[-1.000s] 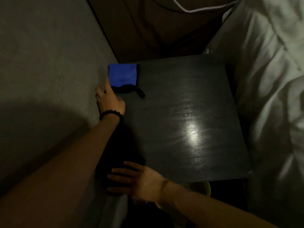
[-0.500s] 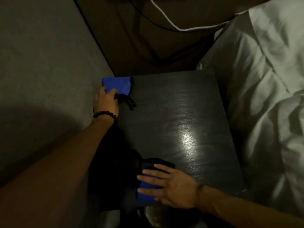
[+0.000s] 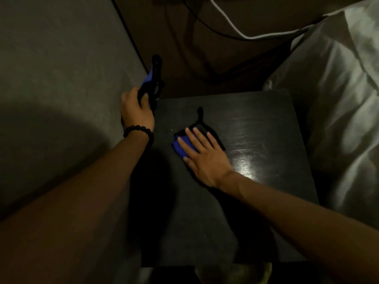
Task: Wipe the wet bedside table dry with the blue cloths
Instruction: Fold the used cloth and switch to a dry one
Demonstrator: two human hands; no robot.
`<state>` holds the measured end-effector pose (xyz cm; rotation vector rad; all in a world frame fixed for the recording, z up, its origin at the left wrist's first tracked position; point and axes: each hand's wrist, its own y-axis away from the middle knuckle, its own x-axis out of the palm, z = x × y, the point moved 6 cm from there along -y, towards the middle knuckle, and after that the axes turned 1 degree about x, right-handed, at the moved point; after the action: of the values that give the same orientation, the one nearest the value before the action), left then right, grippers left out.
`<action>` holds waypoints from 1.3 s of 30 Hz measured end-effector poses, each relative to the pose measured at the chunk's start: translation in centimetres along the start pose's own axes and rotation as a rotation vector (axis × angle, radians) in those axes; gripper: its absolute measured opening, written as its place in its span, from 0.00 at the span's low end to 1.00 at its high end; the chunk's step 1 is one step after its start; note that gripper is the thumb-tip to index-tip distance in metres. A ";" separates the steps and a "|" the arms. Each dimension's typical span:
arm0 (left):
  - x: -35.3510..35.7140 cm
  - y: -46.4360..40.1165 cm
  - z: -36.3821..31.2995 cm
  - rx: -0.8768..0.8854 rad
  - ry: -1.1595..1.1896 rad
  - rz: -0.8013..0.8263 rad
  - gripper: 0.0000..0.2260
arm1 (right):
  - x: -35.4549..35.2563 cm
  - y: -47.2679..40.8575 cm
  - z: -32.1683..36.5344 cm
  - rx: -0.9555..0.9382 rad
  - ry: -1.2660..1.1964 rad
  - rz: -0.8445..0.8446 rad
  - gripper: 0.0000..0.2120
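The dark bedside table (image 3: 256, 119) fills the middle of the view, with a wet sheen on its right half. My left hand (image 3: 136, 108), with a black bead bracelet on the wrist, grips a blue cloth with black trim (image 3: 151, 80) and holds it raised off the table's far left corner. My right hand (image 3: 202, 154) lies flat, fingers spread, pressing a second blue and black cloth (image 3: 183, 147) onto the tabletop near its middle. A black loop of that cloth sticks out beyond my fingertips.
A grey wall (image 3: 61, 68) runs along the left. White bedding (image 3: 338, 99) borders the table's right side. A white cable (image 3: 235, 27) and a dark cable hang behind the table. A pale round object (image 3: 231, 273) shows below the table's near edge.
My left hand has lifted its cloth off the far left corner. My right hand has slid its cloth from the near edge up toward the table's middle.
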<state>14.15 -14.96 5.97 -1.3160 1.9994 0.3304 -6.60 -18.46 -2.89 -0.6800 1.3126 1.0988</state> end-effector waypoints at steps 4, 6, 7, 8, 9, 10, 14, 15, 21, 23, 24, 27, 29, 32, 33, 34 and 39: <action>0.1 -0.8 0.1 0.029 -0.006 0.004 0.09 | -0.7 -5.2 -1.1 0.132 -0.041 0.007 0.29; 0.0 -1.1 0.3 0.020 -0.015 -0.003 0.10 | -1.2 -7.5 -1.3 0.173 -0.066 0.006 0.29; 0.0 -1.3 0.4 0.009 -0.011 -0.003 0.11 | -1.4 -8.6 -1.2 0.185 -0.078 0.008 0.29; -0.1 -1.5 0.5 0.004 -0.008 0.000 0.11 | -1.5 -9.6 -0.9 0.190 -0.085 0.015 0.29; -0.2 -1.7 0.5 0.006 -0.007 0.005 0.11 | -1.6 -10.4 -0.5 0.187 -0.084 0.023 0.29; -0.2 -2.0 0.5 0.010 -0.005 0.010 0.11 | -1.7 -11.2 0.0 0.177 -0.079 0.033 0.29; -0.7 -3.1 0.3 0.028 -0.030 0.004 0.12 | -1.5 -13.1 2.0 0.121 -0.059 0.051 0.29; -0.8 -3.2 0.4 0.039 -0.065 0.003 0.11 | -1.4 -13.4 2.4 0.107 -0.059 0.060 0.29; -0.1 -2.4 0.7 0.060 -0.089 0.073 0.12 | -1.1 -13.7 5.0 -0.104 -0.009 0.119 0.29; 0.4 -1.7 0.7 0.077 -0.078 0.090 0.13 | -1.4 -12.9 5.4 -0.184 -0.046 0.113 0.29; 0.6 -1.3 0.7 0.083 -0.073 0.094 0.13 | -2.0 -12.2 5.2 -0.206 -0.112 0.077 0.29; 1.2 -0.2 0.3 0.108 -0.108 0.101 0.15 | -5.0 -9.6 2.6 -0.093 -0.488 -0.275 0.19; 1.5 1.0 -0.6 0.155 -0.146 0.098 0.16 | -5.7 -7.4 -1.5 0.303 -0.857 -0.527 0.13; 3.0 3.7 -2.2 0.225 -0.200 0.128 0.17 | -4.5 -6.5 -4.1 0.736 -1.744 -0.413 0.20; 3.7 4.5 -2.6 0.219 -0.168 0.167 0.18 | -4.5 -6.8 -4.7 0.748 -1.880 -0.374 0.20; 4.3 5.2 -3.0 0.199 -0.097 0.224 0.19 | -5.0 -7.0 -5.4 0.731 -1.882 -0.358 0.17; 6.0 7.4 -2.3 0.357 -0.361 0.346 0.35 | -6.9 -6.2 -11.9 0.830 -1.313 -0.360 0.13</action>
<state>5.33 -17.11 2.33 -0.6375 1.8604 0.3245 -5.19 -33.06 0.47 0.4241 0.3450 0.3998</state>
